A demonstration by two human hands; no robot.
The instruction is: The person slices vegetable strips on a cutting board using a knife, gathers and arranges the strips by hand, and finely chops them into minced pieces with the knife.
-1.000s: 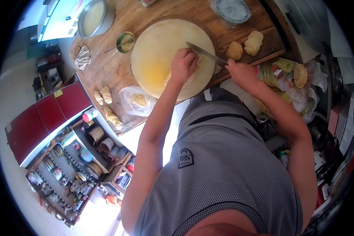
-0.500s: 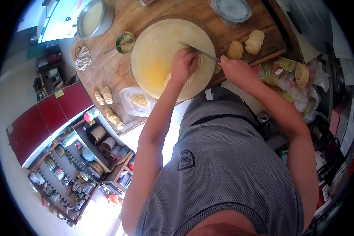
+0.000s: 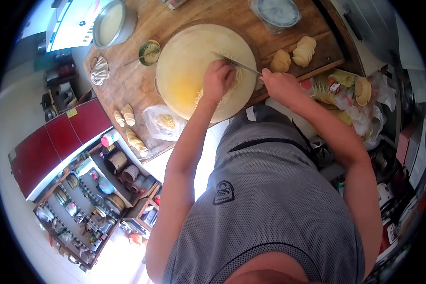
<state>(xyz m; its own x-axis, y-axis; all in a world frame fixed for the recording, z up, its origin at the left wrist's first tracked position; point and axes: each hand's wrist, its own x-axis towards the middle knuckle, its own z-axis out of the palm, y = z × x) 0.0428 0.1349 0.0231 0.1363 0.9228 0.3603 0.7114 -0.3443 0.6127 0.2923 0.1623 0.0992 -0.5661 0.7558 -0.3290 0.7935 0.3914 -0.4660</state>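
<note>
My right hand (image 3: pixel 279 86) is closed round the handle of a knife (image 3: pixel 239 62), whose blade lies low across the right part of a round pale chopping board (image 3: pixel 184 61). Just beneath the blade, my left hand (image 3: pixel 218 79) has its fingers curled down on the board; what is under the fingertips is hidden. Thin pale shreds (image 3: pixel 237 79) are scattered to the right of that hand, and more lie near its wrist. The board's middle has a yellow stain.
The board rests on a wooden table (image 3: pixel 175 12). Around it are a small green bowl (image 3: pixel 150 52) of pale bits, a plastic bag (image 3: pixel 163 123), a folded cloth (image 3: pixel 99 71), a metal pot (image 3: pixel 113 23), a covered bowl (image 3: pixel 279 13), and pale sliced pieces (image 3: pixel 304 51) near the right edge.
The view has shifted slightly, so the board and both hands appear a little further left. The left hand and the knife keep nearly the same places on the board.
</note>
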